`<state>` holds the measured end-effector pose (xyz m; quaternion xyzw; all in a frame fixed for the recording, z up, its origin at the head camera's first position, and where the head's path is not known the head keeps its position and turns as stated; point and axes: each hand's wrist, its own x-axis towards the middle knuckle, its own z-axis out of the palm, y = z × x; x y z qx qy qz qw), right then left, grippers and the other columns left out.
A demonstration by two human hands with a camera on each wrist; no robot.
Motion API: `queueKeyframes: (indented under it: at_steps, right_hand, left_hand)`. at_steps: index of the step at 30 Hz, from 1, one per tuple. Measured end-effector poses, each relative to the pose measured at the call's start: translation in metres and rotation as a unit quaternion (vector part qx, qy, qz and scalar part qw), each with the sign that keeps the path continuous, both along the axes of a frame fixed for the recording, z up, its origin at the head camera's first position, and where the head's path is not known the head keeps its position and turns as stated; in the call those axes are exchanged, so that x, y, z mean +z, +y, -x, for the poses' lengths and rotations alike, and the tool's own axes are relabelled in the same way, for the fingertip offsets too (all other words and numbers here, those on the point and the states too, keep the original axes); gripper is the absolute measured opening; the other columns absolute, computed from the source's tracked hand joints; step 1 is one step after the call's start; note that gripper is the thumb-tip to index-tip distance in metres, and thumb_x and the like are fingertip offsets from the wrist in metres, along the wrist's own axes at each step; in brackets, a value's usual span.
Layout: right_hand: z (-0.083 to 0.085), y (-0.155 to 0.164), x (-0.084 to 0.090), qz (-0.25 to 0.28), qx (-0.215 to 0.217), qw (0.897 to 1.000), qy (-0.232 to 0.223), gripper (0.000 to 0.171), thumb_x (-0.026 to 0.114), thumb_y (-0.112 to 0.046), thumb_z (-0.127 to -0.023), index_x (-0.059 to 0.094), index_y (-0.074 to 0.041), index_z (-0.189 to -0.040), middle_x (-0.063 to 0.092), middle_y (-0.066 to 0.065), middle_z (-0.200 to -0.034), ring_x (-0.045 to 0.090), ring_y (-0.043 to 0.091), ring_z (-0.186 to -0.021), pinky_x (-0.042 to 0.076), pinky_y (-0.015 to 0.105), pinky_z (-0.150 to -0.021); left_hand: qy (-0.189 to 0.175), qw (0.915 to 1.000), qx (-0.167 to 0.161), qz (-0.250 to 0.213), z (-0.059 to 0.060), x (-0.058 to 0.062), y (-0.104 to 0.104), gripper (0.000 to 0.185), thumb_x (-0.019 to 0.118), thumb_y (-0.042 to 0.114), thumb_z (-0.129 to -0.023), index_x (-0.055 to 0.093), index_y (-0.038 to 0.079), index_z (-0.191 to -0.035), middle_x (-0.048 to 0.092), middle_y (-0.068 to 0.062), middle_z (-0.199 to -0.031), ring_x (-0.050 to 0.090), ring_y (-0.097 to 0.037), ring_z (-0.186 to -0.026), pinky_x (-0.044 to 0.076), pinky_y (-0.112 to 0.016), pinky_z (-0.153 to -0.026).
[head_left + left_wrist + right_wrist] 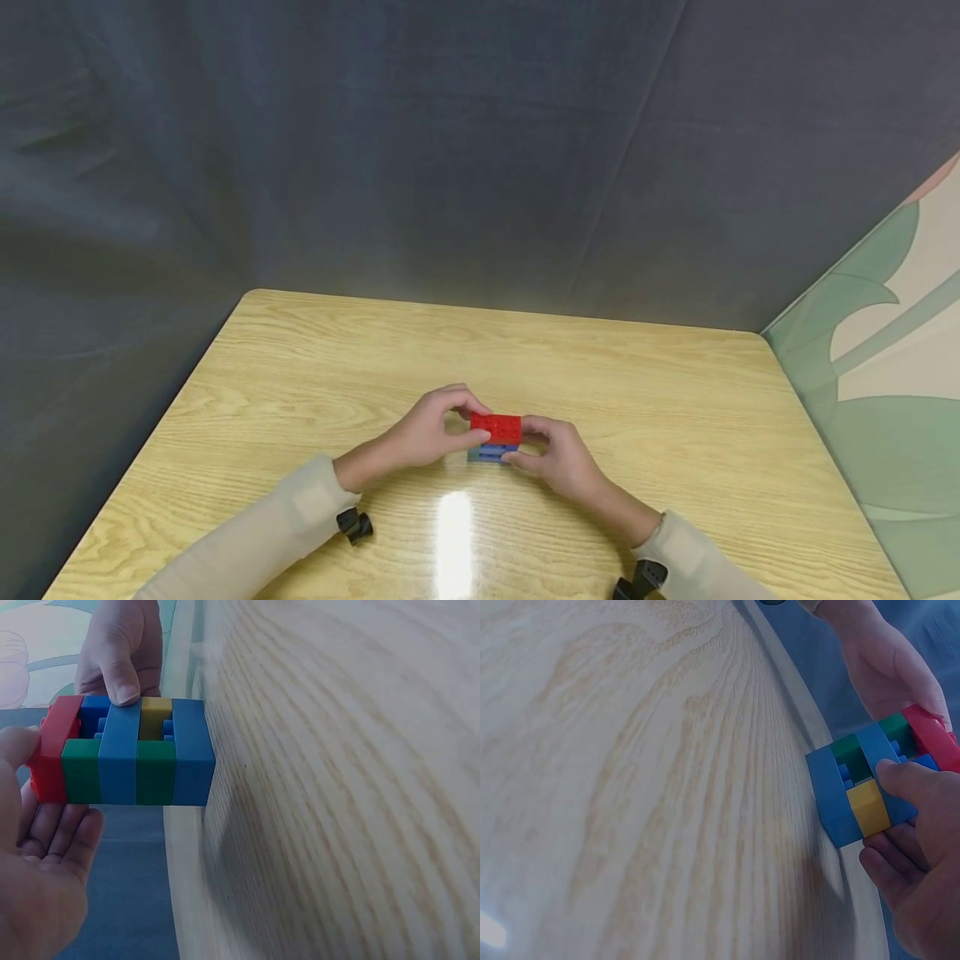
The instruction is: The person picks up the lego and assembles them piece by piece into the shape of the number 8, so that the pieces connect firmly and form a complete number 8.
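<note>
A stack of toy building bricks (pixel 118 774) stands near the middle of the table, its lowest blue brick (pixel 826 796) right at the tabletop. Above that come a green (pixel 156 772) and a yellow brick (pixel 868 806), a middle blue brick (pixel 118 754), then another green (pixel 81 771) and a small blue one (pixel 91 712). A studded red brick (pixel 497 428) tops it. My left hand (pixel 431 425) pinches the red brick between thumb and fingers. From the other side my right hand (pixel 566 462) grips the stack, its thumb on the middle blue brick.
The wooden table (pixel 315 350) reaches back to a dark curtain (pixel 450 167). A patterned panel in green and cream (pixel 885 450) borders its right side. Small black wrist cameras sit at the left cuff (pixel 315 500) and the right cuff (pixel 671 542).
</note>
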<state>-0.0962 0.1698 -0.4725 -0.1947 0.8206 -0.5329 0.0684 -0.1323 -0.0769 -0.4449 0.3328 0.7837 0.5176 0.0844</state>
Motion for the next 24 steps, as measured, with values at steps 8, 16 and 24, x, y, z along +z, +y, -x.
queueKeyframes:
  at_steps: [8, 16, 24]
  right_hand:
    - [0.0002, 0.0008, -0.0008, 0.001, 0.002, 1.000, 0.003, 0.031, 0.083, -0.009, -0.086, 0.073, -0.006, -0.115, 0.074, 0.002, -0.110, 0.070, 0.019, -0.106, 0.055, 0.031, -0.096]
    - [0.0005, 0.0013, -0.0011, -0.001, 0.004, 1.000, 0.010, 0.031, 0.083, -0.008, -0.086, 0.073, -0.006, -0.115, 0.074, 0.002, -0.110, 0.070, 0.020, -0.105, 0.054, 0.032, -0.097]
    - [-0.0005, -0.0014, -0.0011, 0.002, 0.004, 1.000, 0.006, 0.032, 0.083, -0.010, -0.086, 0.072, -0.005, -0.116, 0.074, 0.003, -0.111, 0.070, 0.020, -0.105, 0.055, 0.032, -0.097]
  left_hand:
    - [-0.007, 0.9999, -0.011, -0.002, 0.0004, 0.0017, 0.0017, 0.018, 0.080, 0.015, -0.090, 0.072, 0.011, -0.106, 0.066, 0.002, -0.099, 0.061, -0.013, -0.094, 0.054, -0.048, -0.091]
    - [-0.006, 0.9999, -0.013, 0.009, 0.0003, 0.0014, 0.0028, 0.018, 0.078, 0.015, -0.092, 0.071, 0.011, -0.108, 0.067, 0.003, -0.101, 0.060, -0.013, -0.094, 0.054, -0.045, -0.092]
    - [0.012, 0.9998, 0.000, -0.015, -0.0042, -0.0067, 0.0005, 0.020, 0.077, 0.016, -0.093, 0.070, 0.012, -0.111, 0.066, 0.004, -0.104, 0.061, -0.013, -0.097, 0.055, -0.036, -0.092]
